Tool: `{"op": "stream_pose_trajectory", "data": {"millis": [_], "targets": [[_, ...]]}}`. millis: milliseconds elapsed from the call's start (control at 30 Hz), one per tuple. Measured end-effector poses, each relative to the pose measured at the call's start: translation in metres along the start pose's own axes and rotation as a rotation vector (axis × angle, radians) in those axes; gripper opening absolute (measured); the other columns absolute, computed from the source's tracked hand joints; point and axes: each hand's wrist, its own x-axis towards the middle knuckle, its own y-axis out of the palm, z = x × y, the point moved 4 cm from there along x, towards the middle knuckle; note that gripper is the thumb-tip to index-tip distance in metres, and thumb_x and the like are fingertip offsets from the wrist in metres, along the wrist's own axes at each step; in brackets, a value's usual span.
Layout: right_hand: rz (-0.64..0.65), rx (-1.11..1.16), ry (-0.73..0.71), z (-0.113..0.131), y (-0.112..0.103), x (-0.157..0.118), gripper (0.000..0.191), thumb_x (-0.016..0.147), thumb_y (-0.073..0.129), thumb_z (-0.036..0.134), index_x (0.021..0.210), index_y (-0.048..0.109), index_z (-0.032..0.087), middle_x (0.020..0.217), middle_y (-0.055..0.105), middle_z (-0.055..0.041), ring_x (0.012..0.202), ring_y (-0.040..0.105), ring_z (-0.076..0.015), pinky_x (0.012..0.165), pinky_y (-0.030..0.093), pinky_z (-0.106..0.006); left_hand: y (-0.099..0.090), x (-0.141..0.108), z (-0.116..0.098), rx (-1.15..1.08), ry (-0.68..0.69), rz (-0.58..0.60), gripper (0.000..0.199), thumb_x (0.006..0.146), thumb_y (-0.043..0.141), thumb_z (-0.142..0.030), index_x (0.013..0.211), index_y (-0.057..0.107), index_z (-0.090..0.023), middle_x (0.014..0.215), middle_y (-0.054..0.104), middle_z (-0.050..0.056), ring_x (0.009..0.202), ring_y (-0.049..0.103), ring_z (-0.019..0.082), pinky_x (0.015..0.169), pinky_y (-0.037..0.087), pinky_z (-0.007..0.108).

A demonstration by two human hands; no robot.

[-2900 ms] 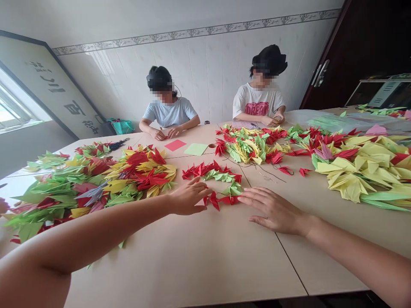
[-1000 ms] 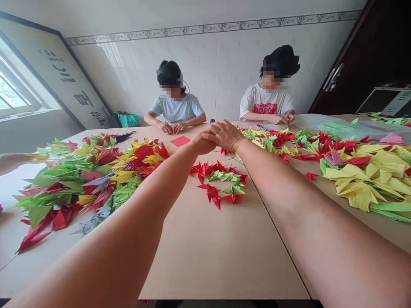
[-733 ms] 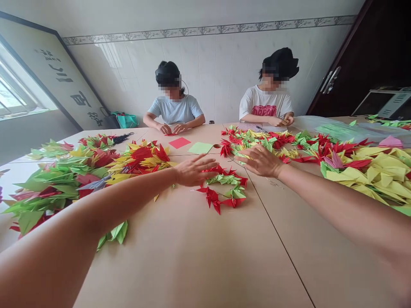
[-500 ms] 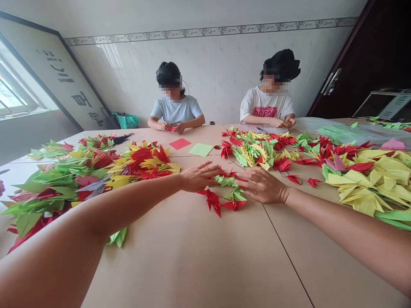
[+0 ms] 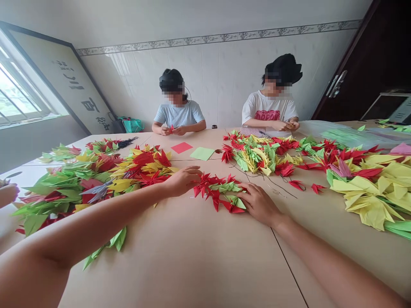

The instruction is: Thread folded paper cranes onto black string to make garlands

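A strand of red and green folded paper cranes (image 5: 224, 187) lies on the table between my hands. My left hand (image 5: 183, 180) is open at the strand's left end, its fingers stretched toward a red crane (image 5: 202, 185); whether they touch it I cannot tell. At the other end, my right hand (image 5: 260, 204) rests open, with slightly bent fingers against a green crane (image 5: 236, 200). Its thumb side is partly hidden. Just beyond my right hand lie a dark cord (image 5: 282, 187) and a thin wire-like piece (image 5: 275, 191).
Heaped paper cranes (image 5: 61, 192) cover the left side; more garlands (image 5: 257, 156) and yellow cranes (image 5: 369, 192) lie to the right. Red (image 5: 181, 147) and green paper squares (image 5: 202, 153) lie ahead. Two people (image 5: 180, 115) sit opposite, working with their hands. Another hand (image 5: 8, 194) shows at the left edge.
My left hand has drawn back left from the strand, uncovering red cranes. My right hand has shifted slightly down and lies lower beside the strand. The view has tilted a little.
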Motion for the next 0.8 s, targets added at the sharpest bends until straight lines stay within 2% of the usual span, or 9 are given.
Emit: {"op": "stream_pose_trajectory", "data": {"millis": [167,267,433,567,633,733,800], "targets": [[-0.023,0.086,0.060,0.001,-0.015,-0.002,0.025,0.084,0.049,0.014,0.089,0.070,0.026,0.106,0.063,-0.0080,0.099,0.061,-0.0244,0.080,0.055,-0.042,0.009,-0.026,-0.015,-0.182,-0.124,-0.118,0.022,0.092,0.047,-0.026,0.092,0.068,-0.019,0.105,0.067,0.008,0.100,0.062,0.018,0.087,0.052,0.033],[0.043,0.213,0.125,-0.001,-0.018,-0.005,0.022,0.085,0.049,0.018,0.092,0.069,0.027,0.102,0.065,-0.0063,0.091,0.064,-0.0225,0.074,0.057,-0.037,0.018,-0.038,-0.026,-0.245,-0.214,-0.133,0.021,0.091,0.047,-0.028,0.093,0.067,-0.021,0.102,0.068,0.006,0.096,0.063,0.017,0.084,0.052,0.032],[0.174,0.386,0.215,-0.001,-0.016,-0.011,0.017,0.086,0.053,0.025,0.097,0.066,0.026,0.097,0.066,-0.0047,0.088,0.065,-0.0219,0.075,0.057,-0.037,0.020,-0.052,-0.047,-0.350,-0.272,-0.076,0.020,0.091,0.046,-0.025,0.097,0.065,-0.021,0.100,0.069,0.005,0.092,0.063,0.016,0.080,0.053,0.029],[0.208,0.531,0.273,0.003,-0.016,-0.011,0.016,0.087,0.054,0.031,0.097,0.065,0.027,0.094,0.068,-0.0037,0.082,0.066,-0.0211,0.070,0.058,-0.034,0.016,-0.059,-0.058,-0.394,-0.317,0.002,0.018,0.089,0.049,-0.027,0.099,0.063,-0.022,0.099,0.069,0.004,0.086,0.064,0.015,0.074,0.054,0.027],[0.177,0.587,0.312,0.001,-0.017,-0.010,0.018,0.088,0.052,0.035,0.099,0.064,0.027,0.094,0.069,-0.0042,0.083,0.067,-0.0211,0.069,0.058,-0.033,0.014,-0.058,-0.052,-0.392,-0.401,-0.060,0.020,0.088,0.051,-0.031,0.103,0.060,-0.022,0.100,0.069,0.004,0.085,0.064,0.015,0.071,0.055,0.026],[0.054,0.567,0.354,-0.009,-0.018,-0.009,0.023,0.089,0.050,0.039,0.102,0.063,0.025,0.095,0.068,-0.0060,0.086,0.066,-0.0219,0.073,0.057,-0.035,0.014,-0.050,-0.028,-0.333,-0.568,-0.228,0.026,0.089,0.048,-0.035,0.108,0.055,-0.019,0.101,0.066,0.007,0.087,0.064,0.016,0.076,0.055,0.029],[-0.023,0.517,0.355,-0.018,-0.016,-0.010,0.026,0.090,0.049,0.041,0.103,0.062,0.024,0.098,0.067,-0.0081,0.089,0.065,-0.0233,0.076,0.057,-0.038,0.019,-0.039,-0.007,-0.213,-0.649,-0.199,0.030,0.089,0.044,-0.032,0.115,0.051,-0.019,0.107,0.063,0.009,0.096,0.061,0.018,0.083,0.054,0.032]]}}
